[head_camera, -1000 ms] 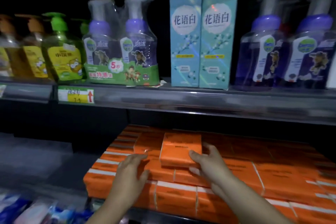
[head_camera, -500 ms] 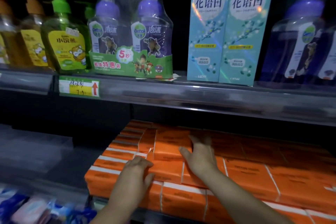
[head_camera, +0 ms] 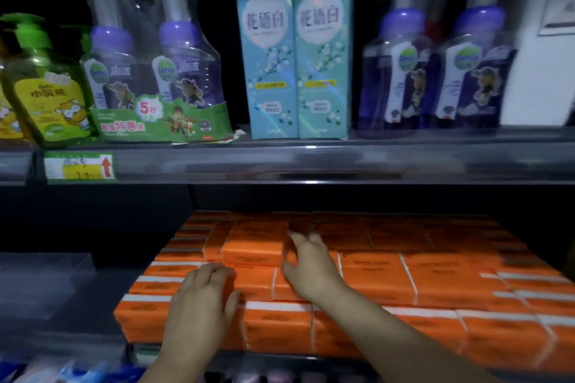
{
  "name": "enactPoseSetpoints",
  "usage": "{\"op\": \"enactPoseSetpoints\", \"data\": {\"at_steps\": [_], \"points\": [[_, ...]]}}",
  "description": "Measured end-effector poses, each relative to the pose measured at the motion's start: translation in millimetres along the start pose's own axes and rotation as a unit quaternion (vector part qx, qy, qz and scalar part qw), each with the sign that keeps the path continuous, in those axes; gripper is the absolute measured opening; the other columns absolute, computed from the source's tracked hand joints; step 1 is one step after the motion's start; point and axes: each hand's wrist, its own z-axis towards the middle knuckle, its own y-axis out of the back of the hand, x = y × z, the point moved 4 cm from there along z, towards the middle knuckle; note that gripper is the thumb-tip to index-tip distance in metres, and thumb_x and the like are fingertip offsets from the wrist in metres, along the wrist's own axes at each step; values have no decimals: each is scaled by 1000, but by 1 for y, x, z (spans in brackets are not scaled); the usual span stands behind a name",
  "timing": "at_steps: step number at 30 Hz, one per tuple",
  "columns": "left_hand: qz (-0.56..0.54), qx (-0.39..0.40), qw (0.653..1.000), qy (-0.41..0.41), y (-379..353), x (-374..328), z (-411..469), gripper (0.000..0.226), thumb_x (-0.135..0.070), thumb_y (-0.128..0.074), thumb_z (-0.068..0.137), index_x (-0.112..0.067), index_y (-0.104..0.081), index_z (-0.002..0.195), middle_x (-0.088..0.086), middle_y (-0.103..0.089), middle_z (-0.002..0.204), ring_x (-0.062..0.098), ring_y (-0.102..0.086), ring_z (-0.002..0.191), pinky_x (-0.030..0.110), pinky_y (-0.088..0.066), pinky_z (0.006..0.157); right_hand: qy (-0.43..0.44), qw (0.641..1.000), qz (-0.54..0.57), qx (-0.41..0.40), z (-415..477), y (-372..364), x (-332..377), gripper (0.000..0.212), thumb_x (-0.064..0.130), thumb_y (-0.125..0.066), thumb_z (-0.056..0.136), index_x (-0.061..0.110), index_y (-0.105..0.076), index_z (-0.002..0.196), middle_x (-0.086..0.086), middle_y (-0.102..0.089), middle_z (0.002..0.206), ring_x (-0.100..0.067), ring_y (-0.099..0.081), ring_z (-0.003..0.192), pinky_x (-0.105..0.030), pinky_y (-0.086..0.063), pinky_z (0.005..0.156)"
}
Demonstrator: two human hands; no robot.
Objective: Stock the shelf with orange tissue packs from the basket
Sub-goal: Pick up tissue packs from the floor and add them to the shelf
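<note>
Take the raised orange tissue pack (head_camera: 253, 246) as your mark: it lies flat on top of the layer of orange tissue packs (head_camera: 404, 283) that fills the lower shelf (head_camera: 62, 298), towards that layer's left end. Your right hand (head_camera: 311, 274) is at the raised pack's right end, its fingers (head_camera: 298, 236) over the top corner and the thumb by the front corner; the blur hides whether it clasps the pack or only pushes it. Your left hand (head_camera: 199, 308) is in front of the raised pack and a little to its left, lying flat with relaxed, spread fingers on the front packs, gripping nothing. Above the raised pack runs the upper shelf rail (head_camera: 311, 162), with a price tag (head_camera: 79, 165) up to the left. Directly above stand two teal boxes (head_camera: 292, 50), a wrapped pair of purple pump bottles (head_camera: 155, 71) to their left.
</note>
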Motion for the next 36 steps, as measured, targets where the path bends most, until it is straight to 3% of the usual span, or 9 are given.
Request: {"op": "enactPoseSetpoints", "data": {"at_steps": [4,7,12,15,20,23,27,29,36], "points": [[-10,-32,998,-55,13,-38,-7,27,-28,-67,80,-16,-68,104,2,-63,102,27,-58,89,37,-47,78,27,998,22,-47,-33,26,-22,58,16,-57,84,19,-41,139,-8,-41,125,-25,-42,121,-24,-31,107],[-50,-5,988,-148,7,-93,-23,35,-37,-45,83,-16,-68,101,3,-61,95,26,-56,85,34,-43,77,22,992,45,-112,-77,54,-62,54,11,-58,82,14,-47,135,-13,-46,124,-29,-46,118,-29,-33,106],[-64,75,946,-307,-37,-210,-65,35,-39,-41,85,-20,-67,100,0,-58,91,25,-59,83,37,-51,69,-50,982,42,-179,-175,92,-165,43,8,-56,82,9,-55,125,-17,-53,117,-34,-50,112,-37,-41,94],[-83,133,913,-377,-73,-274,-93,39,-38,-42,84,-15,-69,100,3,-60,86,29,-63,77,37,-54,62,-130,976,15,-173,-240,109,-237,40,12,-55,89,13,-52,128,-13,-51,120,-29,-49,112,-37,-44,90],[-53,222,880,-416,-129,-348,-128,22,-36,-63,81,-21,-71,96,0,-62,85,27,-67,77,35,-56,59,-285,945,-6,-160,-357,123,-353,40,9,-55,87,12,-55,126,-11,-53,117,-28,-52,108,-39,-46,88],[-51,255,855,-449,-150,-379,-136,40,-46,-41,81,-24,-71,96,-3,-65,89,23,-67,78,32,-54,63,-385,908,3,-165,-414,116,-411,41,11,-58,86,13,-54,126,-11,-52,118,-27,-55,108,-36,-46,90],[-65,298,839,-451,-189,-409,-139,27,-43,-52,91,-31,-65,111,-13,-60,104,14,-59,97,30,-50,70,-482,861,42,-159,-462,98,-470,42,11,-58,85,12,-53,127,-10,-52,120,-23,-57,105,-29,-43,91],[-80,331,822,-455,-211,-420,-143,33,-48,-49,88,-34,-61,116,-17,-57,105,8,-54,101,27,-48,74,-516,840,56,-160,-483,84,-495,42,10,-59,83,10,-54,126,-13,-54,118,-26,-58,102,-29,-44,90],[-87,407,768,-487,-283,-452,-159,43,-60,-37,90,-34,-64,111,-25,-50,101,2,-53,90,21,-44,70,-596,789,76,-130,-525,30,-555,45,15,-63,83,10,-54,127,-14,-56,121,-27,-56,109,-32,-43,94]]}}
